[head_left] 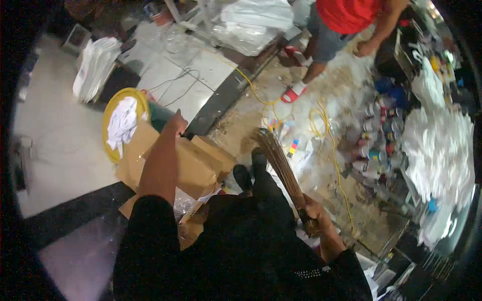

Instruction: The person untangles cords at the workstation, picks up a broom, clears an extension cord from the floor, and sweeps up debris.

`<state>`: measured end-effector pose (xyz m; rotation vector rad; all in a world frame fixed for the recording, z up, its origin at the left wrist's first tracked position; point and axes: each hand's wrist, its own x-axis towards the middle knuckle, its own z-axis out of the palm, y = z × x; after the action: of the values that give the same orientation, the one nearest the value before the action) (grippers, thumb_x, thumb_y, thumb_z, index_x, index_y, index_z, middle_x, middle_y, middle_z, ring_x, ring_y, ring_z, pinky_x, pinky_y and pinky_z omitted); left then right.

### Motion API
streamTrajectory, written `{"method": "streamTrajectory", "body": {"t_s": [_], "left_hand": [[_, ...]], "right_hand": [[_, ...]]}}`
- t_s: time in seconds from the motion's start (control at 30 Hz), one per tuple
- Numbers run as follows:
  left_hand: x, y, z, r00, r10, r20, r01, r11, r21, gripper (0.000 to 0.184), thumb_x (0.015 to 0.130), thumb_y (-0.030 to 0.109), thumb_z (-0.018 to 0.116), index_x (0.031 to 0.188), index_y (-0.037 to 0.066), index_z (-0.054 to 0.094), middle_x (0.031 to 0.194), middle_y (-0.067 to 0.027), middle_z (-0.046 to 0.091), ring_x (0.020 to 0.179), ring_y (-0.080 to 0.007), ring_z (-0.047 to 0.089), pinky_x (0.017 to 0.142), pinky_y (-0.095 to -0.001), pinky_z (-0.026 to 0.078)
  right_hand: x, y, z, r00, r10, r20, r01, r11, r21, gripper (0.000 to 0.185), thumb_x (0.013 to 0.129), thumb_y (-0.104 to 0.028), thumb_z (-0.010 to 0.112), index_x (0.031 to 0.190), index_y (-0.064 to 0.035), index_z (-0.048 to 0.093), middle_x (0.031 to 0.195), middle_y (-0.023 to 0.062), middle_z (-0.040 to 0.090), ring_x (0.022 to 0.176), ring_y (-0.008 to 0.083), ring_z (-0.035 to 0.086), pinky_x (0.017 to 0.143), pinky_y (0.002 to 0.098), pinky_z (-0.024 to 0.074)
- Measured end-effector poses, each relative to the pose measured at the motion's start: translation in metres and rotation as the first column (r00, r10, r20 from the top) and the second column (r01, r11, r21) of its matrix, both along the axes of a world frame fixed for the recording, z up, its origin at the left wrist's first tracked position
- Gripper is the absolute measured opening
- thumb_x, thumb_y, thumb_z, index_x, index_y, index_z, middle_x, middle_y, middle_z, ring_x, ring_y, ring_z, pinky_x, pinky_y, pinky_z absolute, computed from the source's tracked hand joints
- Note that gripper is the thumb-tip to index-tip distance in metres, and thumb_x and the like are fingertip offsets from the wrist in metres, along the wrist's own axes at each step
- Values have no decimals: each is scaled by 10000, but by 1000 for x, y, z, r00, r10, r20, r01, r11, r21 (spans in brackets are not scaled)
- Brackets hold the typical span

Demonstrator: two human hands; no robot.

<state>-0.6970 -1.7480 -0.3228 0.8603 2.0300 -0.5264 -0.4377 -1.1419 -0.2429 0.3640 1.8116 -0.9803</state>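
Note:
A short broom of bundled thin sticks is in my right hand, whose fingers wrap round its bound end. The bristle tips reach toward the floor ahead of my dark shoes. My left arm stretches forward over an open cardboard box. My left hand is beside the green bin with a yellow rim and above the box's far edge. The left fingers are small and blurred, so whether they touch or grip anything is unclear. White cloth or paper fills the bin.
A person in a red shirt and red slides stands ahead on the stained floor. A yellow cord winds across it, near scattered papers. Several bottles and cans and white stacks line the right. White bundles stand at left.

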Motion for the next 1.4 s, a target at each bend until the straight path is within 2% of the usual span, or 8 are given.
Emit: {"method": "streamTrajectory", "body": {"t_s": [0.07,0.53,0.67,0.73,0.87,0.93,1.13,1.4], "left_hand": [[36,34,-14,213,976,44,-839,159,519,465,748,221,635,1167,52,528,1021,-162,630,893,-263,631,764,-339,508],[203,196,36,-280,689,668,-957,-255,-139,265,821,184,600,1052,69,537,682,-76,539,566,-192,525,499,-367,448],[224,144,-78,-127,666,735,-982,-188,1,293,818,214,588,1081,88,552,720,-97,572,621,-231,559,549,-400,457],[207,136,-114,855,505,119,-514,793,327,347,837,258,550,1150,107,542,851,-150,615,788,-314,598,694,-430,474],[150,180,2,336,875,348,-848,121,517,364,850,264,516,1176,103,531,951,-194,606,899,-360,576,790,-439,452],[124,216,72,169,889,425,-805,-125,581,372,857,268,500,1189,102,526,1001,-216,601,954,-383,566,839,-444,441],[165,158,-22,550,832,78,-779,476,408,378,885,291,459,1175,55,517,1112,-223,559,1043,-394,526,893,-427,423],[171,78,-91,549,661,511,-800,240,550,379,847,234,512,1189,68,517,1157,-157,564,1029,-340,546,856,-390,452]], "right_hand": [[3,2,7,998,5,-60,-9,998,-61,619,792,-154,548,1367,-53,343,1251,141,523,1099,204,505,920,293,392],[-8,129,-44,923,106,-370,-138,989,-61,649,761,-201,636,1329,-29,374,1083,122,596,985,206,544,855,317,422],[-47,145,-39,987,-131,-89,139,985,100,624,753,-226,650,1296,-44,403,1057,111,612,948,228,566,825,346,442],[-61,167,-80,999,43,9,-44,962,270,633,712,-260,683,1266,-74,439,1020,123,621,916,236,581,794,352,456],[-67,174,-84,872,-488,41,488,861,-142,454,698,-318,643,1068,-74,549,985,188,633,887,254,630,656,394,507],[-89,173,-109,981,114,160,-165,917,362,434,683,-317,638,1034,-71,569,973,181,641,884,260,636,620,401,516],[-72,183,-91,956,266,125,-293,825,483,531,661,-341,696,1090,-73,534,998,182,634,917,306,620,762,404,495],[-73,192,-35,993,-53,108,34,984,175,555,686,-290,687,1145,-30,514,1013,180,631,910,310,615,745,417,489]]}}
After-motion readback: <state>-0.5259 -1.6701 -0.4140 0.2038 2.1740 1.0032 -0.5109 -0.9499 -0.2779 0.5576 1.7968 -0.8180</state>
